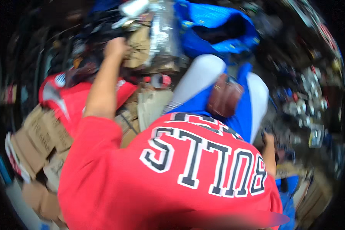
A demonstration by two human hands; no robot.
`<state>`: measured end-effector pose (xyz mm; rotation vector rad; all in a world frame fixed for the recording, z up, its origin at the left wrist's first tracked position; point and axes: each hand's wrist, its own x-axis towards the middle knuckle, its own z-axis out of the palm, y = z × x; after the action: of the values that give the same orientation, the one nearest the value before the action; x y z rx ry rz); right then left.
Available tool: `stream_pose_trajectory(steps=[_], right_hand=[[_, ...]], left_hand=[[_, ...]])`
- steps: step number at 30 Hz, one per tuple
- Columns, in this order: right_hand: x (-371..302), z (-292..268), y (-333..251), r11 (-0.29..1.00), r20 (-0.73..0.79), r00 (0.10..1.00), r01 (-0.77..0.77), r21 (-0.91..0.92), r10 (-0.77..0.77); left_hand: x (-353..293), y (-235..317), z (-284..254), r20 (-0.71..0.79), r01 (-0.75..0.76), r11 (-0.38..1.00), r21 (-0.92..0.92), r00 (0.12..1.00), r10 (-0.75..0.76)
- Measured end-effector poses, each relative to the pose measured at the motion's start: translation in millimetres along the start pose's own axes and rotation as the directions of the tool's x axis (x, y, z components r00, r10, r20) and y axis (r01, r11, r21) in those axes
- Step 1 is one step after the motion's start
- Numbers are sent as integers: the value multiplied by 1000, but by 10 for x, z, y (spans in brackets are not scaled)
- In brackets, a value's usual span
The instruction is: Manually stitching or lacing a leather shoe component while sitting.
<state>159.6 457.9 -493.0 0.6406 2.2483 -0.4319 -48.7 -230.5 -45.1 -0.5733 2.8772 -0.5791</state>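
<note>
My left hand (117,47) is stretched forward to the far left, at a heap of dark things next to a crumpled piece of brown cardboard (138,46). Its fingers look curled, but what they hold, if anything, is lost in the dark heap. Low beside my right leg is my right hand (269,138), near dark clutter on the ground; blur and its small size hide its fingers. A brown leather-like pouch (225,96) rests at my lap between my knees. Under my left forearm lies a red cloth (71,101) with grey and white parts.
An open blue plastic bag (218,23) stands ahead of my knees. Beside it lies a clear, shiny plastic-wrapped bundle (163,34). Flattened cardboard boxes (36,136) are piled at the left. Several clear bottles or jars (310,92) lie among clutter at the right.
</note>
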Motion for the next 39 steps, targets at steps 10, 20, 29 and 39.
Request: stream_pose_trajectory(steps=[10, 20, 29, 39], right_hand=[[-224, -67, -397, 960, 54, 979, -205, 190, 198], [-131, 70, -424, 934, 132, 978, -194, 299, 161], [-578, -627, -841, 438, -283, 957, 282, 853, -64], [-2114, -2156, -1715, -5, -110, 718, 147, 989, -687]], left_hand=[[-1412, 1650, -483, 330, 129, 324, -937, 631, 702], [-1897, 2405, -365, 405, 672, -26, -740, 476, 780], [-2203, 2739, -720, 124, 50, 114, -992, 399, 908], [-2652, 3299, -868, -29, -827, -100, -553, -101, 995]])
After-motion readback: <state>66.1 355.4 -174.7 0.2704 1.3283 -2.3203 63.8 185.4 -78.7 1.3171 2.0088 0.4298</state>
